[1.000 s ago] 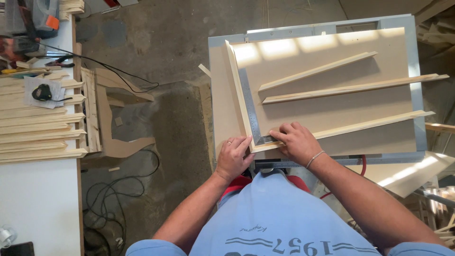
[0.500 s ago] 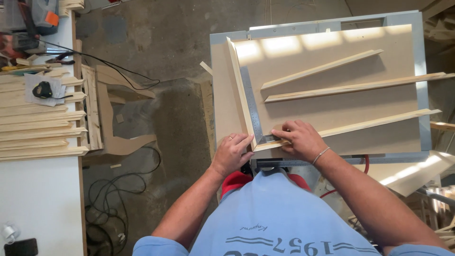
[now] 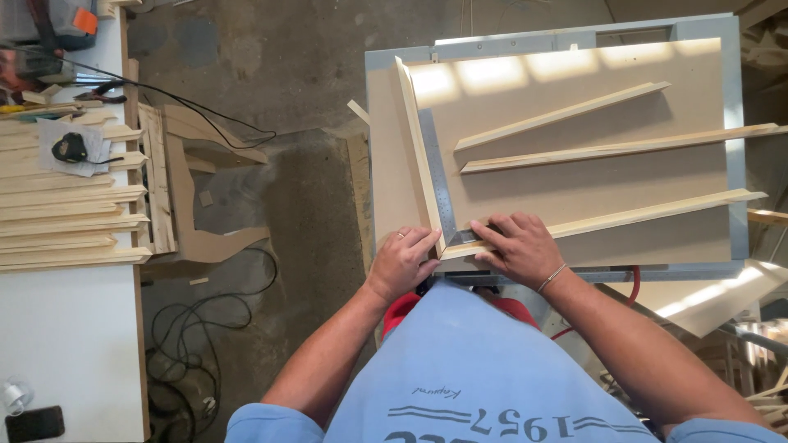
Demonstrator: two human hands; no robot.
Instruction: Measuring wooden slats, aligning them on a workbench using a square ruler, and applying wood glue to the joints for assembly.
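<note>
Pressing two wood strips [image 3: 420, 156] into a corner against the metal square [image 3: 441, 184], the left hand [image 3: 402, 262] and right hand [image 3: 517, 246] lie flat; two more strips [image 3: 566, 115] wait far off on the surface [image 3: 386, 123].

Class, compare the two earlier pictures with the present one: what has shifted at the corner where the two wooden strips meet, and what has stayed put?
Very little has moved. The right hand has spread slightly flatter over the near strip and the metal square. The left hand stays pressed at the corner against the upright strip. Nothing was picked up or released. The two loose strips and the board lie as before.
</note>
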